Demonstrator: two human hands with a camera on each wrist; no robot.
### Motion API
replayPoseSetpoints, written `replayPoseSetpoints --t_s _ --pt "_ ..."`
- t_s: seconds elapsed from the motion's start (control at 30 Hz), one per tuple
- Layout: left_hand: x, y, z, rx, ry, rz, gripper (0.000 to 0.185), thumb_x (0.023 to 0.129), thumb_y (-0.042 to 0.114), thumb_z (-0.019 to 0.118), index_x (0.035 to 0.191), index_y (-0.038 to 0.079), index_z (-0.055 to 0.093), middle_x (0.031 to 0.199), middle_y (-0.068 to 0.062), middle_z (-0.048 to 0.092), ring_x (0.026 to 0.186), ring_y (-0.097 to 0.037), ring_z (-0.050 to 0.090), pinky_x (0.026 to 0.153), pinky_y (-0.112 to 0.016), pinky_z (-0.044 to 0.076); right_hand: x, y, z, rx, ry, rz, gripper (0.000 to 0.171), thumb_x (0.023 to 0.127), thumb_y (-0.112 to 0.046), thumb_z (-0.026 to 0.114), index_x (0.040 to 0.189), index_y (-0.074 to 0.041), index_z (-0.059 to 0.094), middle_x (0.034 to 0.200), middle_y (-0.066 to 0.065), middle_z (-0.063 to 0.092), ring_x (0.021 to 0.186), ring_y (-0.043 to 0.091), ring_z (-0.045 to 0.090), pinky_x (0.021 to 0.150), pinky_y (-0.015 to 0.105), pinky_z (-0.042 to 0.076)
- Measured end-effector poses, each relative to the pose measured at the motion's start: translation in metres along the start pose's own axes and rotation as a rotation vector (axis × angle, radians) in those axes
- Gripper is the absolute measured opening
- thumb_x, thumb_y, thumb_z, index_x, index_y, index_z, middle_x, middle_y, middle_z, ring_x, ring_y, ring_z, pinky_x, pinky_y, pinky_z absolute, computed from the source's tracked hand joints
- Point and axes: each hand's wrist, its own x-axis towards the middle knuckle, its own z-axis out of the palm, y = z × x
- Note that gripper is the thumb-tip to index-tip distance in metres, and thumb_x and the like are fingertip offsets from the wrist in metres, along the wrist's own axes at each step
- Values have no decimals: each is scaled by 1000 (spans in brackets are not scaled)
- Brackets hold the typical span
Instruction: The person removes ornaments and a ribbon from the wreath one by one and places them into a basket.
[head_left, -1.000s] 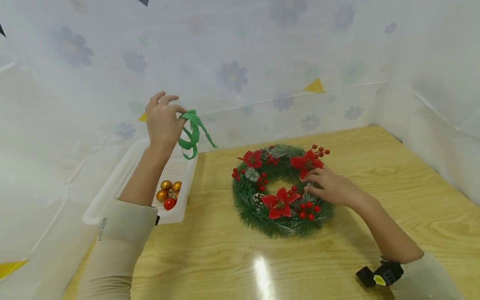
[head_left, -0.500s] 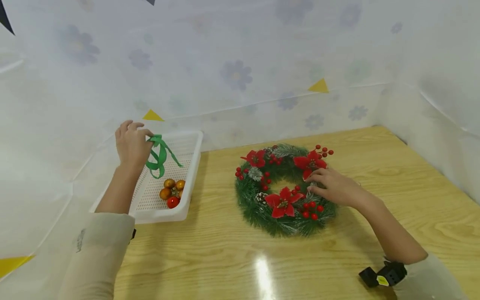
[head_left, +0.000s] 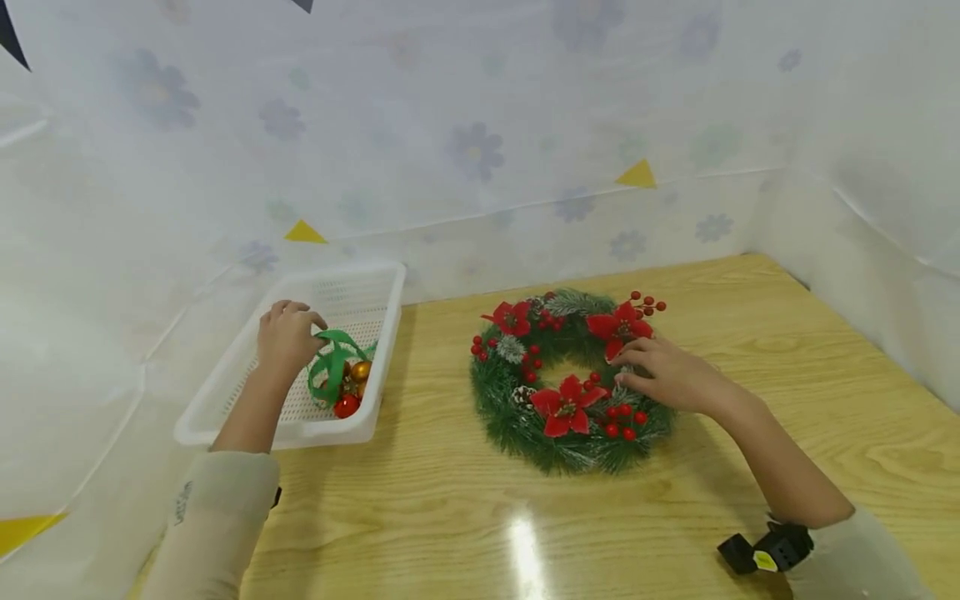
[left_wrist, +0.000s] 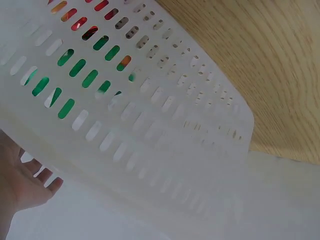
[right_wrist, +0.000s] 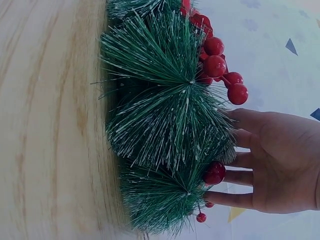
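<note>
My left hand (head_left: 288,340) is over the white basket (head_left: 388,333), thumb and fingertips pinching a green ribbon (head_left: 324,367). The ribbon hangs in loops beside gold baubles (head_left: 361,371) and a red bauble (head_left: 346,406), partly covering them. In the left wrist view, green patches of the ribbon (left_wrist: 77,67) show through slots in the basket wall (left_wrist: 165,145), with the left hand (left_wrist: 25,182) above its rim. My right hand (head_left: 667,375) rests on the right side of a green wreath (head_left: 510,425) with red flowers, berries and pinecones. Its fingers (right_wrist: 237,199) are extended against the needles, gripping nothing.
The wreath and basket stand apart on a wood-grain table (head_left: 420,508). Behind the table hangs a pale flower-patterned sheet (head_left: 480,100), with another side of it along the left. A black wrist camera (head_left: 772,548) sits on the right forearm.
My left hand has swung left and lowered into the basket area, bringing the green ribbon down among the baubles. The right hand has stayed on the wreath.
</note>
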Motion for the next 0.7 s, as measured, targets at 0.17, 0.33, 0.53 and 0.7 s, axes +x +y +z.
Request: replayPoseSetpoints --t_s 0.17,0.33,0.53,0.7 --pt "-1 -1 0 -39 -84 37 30 78 11 73 104 -1 66 123 -28 46 119 -46 30 94 -60 26 0 2 0 -1 0 0 32 94 -26 54 115 -3 62 120 22 49 111 45 42 86 58 37" --pt "-4 -1 -4 -97 -169 106 39 77 14 74 110 -3 62 124 -30 45 120 -50 27 92 -63 27 1 4 -1 -1 -6 -10 31 94 -25 54 114 -3 62 120 23 49 111 45 41 87 58 36" --pt "-3 4 -13 -174 -361 158 55 77 16 74 123 -5 52 133 -32 33 125 -52 14 94 -65 21 1 6 -3 11 -8 -19 31 94 -25 54 114 -3 62 119 22 50 110 45 43 87 58 37" --pt "3 10 -18 -234 -454 190 62 80 21 72 130 -5 46 138 -31 28 128 -51 6 94 -67 19 1 7 -5 8 -2 -35 30 94 -24 55 113 -3 62 119 23 50 109 44 45 86 57 38"
